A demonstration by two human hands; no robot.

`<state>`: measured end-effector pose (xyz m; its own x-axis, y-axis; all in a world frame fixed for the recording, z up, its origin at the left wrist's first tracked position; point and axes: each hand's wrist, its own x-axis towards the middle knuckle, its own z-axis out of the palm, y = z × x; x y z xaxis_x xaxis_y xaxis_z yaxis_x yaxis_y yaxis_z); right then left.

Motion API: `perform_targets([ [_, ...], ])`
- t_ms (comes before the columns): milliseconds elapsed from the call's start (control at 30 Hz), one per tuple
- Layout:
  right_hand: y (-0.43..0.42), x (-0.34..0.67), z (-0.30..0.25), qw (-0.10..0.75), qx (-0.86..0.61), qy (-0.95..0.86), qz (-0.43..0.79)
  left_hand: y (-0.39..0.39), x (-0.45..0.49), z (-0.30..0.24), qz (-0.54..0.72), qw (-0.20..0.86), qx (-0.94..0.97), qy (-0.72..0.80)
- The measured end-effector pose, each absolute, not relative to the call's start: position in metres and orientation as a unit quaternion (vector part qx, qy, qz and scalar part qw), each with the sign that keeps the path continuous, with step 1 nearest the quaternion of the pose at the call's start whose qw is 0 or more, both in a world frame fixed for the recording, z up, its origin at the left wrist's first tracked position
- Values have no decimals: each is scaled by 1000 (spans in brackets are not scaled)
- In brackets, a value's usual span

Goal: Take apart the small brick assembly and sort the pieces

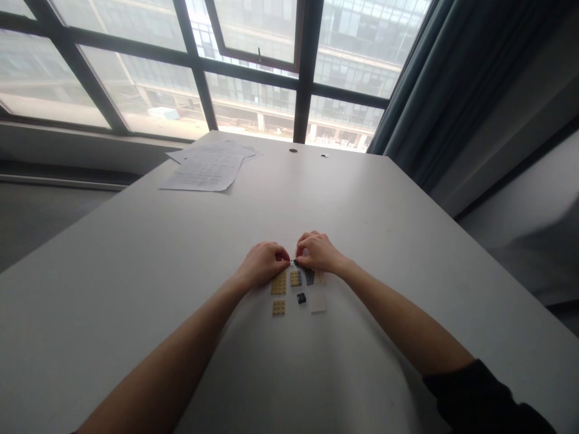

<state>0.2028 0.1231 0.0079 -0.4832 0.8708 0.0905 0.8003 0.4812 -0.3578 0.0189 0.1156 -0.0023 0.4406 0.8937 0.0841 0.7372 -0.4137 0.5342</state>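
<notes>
My left hand [263, 265] and my right hand [317, 251] meet fingertip to fingertip over the white table [136, 289], both pinched on a tiny grey piece [293, 263] between them. Just below the hands lie small building plates: a tan studded plate [279, 283], a smaller tan plate [295, 278], a dark grey plate [310, 276] and a tan piece [319, 276] partly under my right hand. Nearer to me lie a small tan plate [278, 308], a tiny black brick [301, 298] and a flat white square [317, 302].
Printed paper sheets [208, 166] lie at the table's far left. Two small round holes [294, 150] sit near the far edge. A large window spans the back, with a dark curtain [434, 90] at the right.
</notes>
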Motion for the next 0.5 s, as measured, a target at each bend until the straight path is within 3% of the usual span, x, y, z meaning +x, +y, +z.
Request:
perform_targets([
  [500, 118, 220, 2, 213, -499, -824, 163, 115, 19, -2, 181, 224, 822, 491],
])
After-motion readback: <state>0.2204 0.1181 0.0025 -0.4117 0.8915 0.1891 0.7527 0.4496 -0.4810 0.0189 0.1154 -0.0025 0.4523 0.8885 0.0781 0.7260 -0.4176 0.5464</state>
